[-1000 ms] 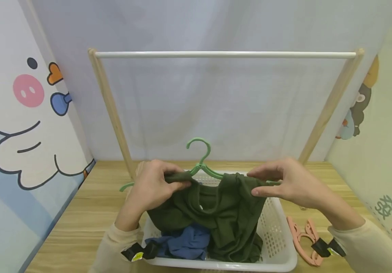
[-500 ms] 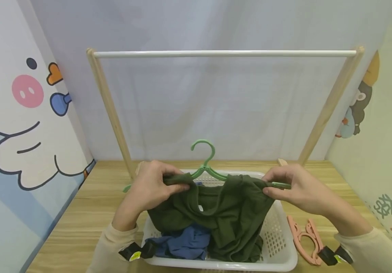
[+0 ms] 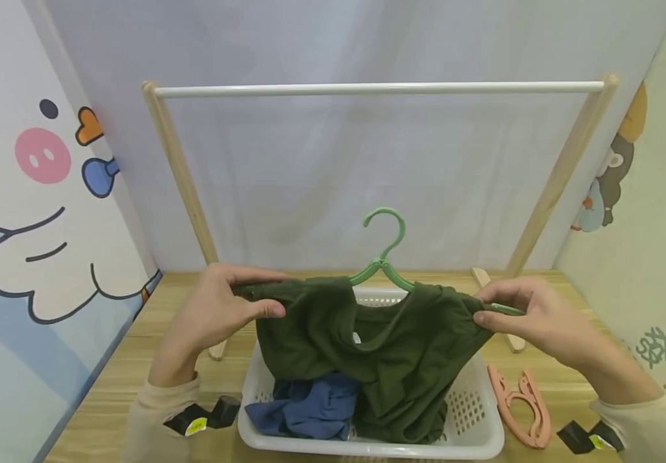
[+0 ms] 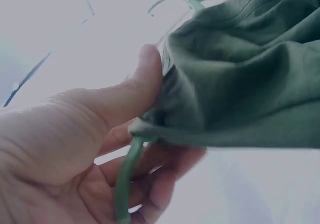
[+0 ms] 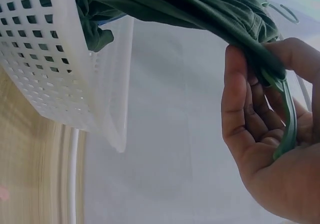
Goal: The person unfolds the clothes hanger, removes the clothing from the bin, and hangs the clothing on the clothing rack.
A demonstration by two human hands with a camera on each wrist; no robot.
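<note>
A dark green shirt hangs spread on a green hanger, its hook upright above the neckline. My left hand holds the left shoulder, thumb on the near side and fingers behind. The hanger's end pokes out of the sleeve beside my left palm in the left wrist view. At the other shoulder my right hand pinches the cloth between thumb and fingers. The opposite hanger tip lies against my right palm in the right wrist view. The shirt's lower part drapes into the white basket.
Blue cloth lies in the basket's left part. A folded orange hanger rests on the wooden table, right of the basket. Behind stands a wooden rack with a white rail; its right foot reaches forward on the table.
The hanger and shirt have risen and shifted right. My left hand has slid outward to the left along the shoulder, my right hand outward to the right, and the shirt is spread wider.
</note>
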